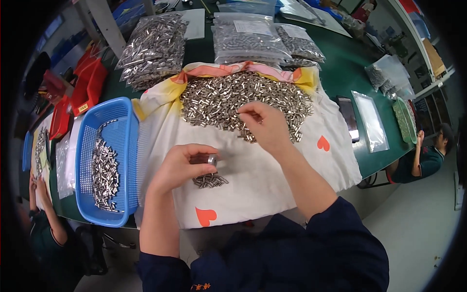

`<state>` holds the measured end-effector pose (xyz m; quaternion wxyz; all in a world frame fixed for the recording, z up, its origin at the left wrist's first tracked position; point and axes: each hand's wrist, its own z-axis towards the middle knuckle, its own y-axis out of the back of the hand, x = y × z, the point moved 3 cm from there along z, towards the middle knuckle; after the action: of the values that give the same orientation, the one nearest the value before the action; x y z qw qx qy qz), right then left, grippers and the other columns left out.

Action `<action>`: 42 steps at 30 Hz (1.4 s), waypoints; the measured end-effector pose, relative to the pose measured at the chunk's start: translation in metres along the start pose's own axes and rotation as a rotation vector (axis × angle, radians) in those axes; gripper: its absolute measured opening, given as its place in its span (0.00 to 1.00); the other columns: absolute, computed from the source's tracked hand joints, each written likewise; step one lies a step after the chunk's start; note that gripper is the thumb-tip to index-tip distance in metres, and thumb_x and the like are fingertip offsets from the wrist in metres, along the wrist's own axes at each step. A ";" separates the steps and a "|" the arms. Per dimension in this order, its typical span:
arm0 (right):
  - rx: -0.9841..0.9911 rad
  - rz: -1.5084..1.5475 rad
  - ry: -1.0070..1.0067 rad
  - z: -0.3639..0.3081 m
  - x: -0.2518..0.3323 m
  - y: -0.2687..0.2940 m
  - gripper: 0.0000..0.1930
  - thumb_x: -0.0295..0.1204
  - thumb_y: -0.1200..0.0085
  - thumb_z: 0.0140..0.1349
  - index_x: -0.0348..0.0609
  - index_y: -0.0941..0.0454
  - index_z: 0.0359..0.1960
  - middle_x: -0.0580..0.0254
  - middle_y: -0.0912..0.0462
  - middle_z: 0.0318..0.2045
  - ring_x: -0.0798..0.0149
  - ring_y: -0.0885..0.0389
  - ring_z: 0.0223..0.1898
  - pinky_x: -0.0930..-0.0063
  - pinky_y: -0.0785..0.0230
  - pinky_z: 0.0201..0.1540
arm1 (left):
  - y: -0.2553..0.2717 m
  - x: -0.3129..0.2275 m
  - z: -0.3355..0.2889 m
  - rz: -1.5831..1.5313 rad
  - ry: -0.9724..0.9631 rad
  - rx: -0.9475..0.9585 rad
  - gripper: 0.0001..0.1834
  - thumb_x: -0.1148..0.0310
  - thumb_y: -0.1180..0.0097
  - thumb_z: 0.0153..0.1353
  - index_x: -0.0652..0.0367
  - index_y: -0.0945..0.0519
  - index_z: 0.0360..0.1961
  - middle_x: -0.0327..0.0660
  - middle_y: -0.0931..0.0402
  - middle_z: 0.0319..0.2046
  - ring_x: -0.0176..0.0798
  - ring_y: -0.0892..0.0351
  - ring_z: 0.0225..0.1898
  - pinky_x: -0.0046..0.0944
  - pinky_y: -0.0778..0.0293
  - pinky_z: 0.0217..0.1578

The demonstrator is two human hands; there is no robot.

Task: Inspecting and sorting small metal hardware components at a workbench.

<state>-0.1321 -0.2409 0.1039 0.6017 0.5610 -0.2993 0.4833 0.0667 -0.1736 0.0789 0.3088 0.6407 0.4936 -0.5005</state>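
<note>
My left hand is closed round a short metal cylinder, its round end showing between thumb and fingers. Just below that hand lies a small heap of metal sleeves on a white cloth with red hearts. A big pile of small shiny metal sleeves covers the far part of the cloth. Over the near edge of this pile is my right hand, thumb and fingertips pinched together; whatever sits between them is too small to make out.
On the left stands a blue basket with metal sleeves inside. Bags of metal parts are stacked at the back, beside more bags. A phone and a clear plastic bag lie right. Co-workers sit at both sides.
</note>
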 end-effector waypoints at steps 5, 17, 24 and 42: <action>0.189 -0.422 0.069 0.000 -0.004 -0.008 0.06 0.27 0.50 0.51 0.40 0.23 0.27 0.55 0.22 0.26 0.53 0.24 0.30 0.64 0.32 0.35 | -0.003 0.004 0.005 0.060 -0.026 0.077 0.17 0.78 0.37 0.45 0.62 0.22 0.40 0.31 0.25 0.28 0.22 0.28 0.31 0.23 0.29 0.33; 0.260 -0.666 0.348 -0.012 -0.002 -0.019 0.03 0.27 0.47 0.48 0.42 0.23 0.23 0.57 0.22 0.25 0.55 0.26 0.30 0.64 0.33 0.37 | -0.001 0.008 0.008 0.000 -0.105 0.031 0.18 0.76 0.39 0.49 0.64 0.24 0.43 0.34 0.24 0.30 0.24 0.26 0.33 0.24 0.28 0.34; 0.354 -0.003 0.117 -0.028 0.010 -0.035 0.06 0.25 0.45 0.49 0.38 0.23 0.29 0.59 0.22 0.26 0.64 0.22 0.28 0.75 0.29 0.33 | 0.003 0.010 0.012 -0.128 -0.157 -0.068 0.20 0.79 0.41 0.50 0.65 0.27 0.47 0.36 0.24 0.31 0.24 0.26 0.33 0.24 0.29 0.33; 0.096 -0.299 0.523 -0.040 0.025 -0.043 0.04 0.23 0.46 0.45 0.42 0.28 0.23 0.60 0.24 0.24 0.56 0.27 0.29 0.66 0.33 0.34 | 0.000 0.009 0.012 -0.013 -0.152 -0.108 0.20 0.77 0.39 0.49 0.66 0.25 0.45 0.38 0.22 0.33 0.26 0.25 0.33 0.26 0.28 0.35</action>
<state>-0.0907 -0.1919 0.1022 0.6956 0.4832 -0.0248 0.5311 0.0631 -0.1815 0.0668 0.3763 0.5800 0.4991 -0.5224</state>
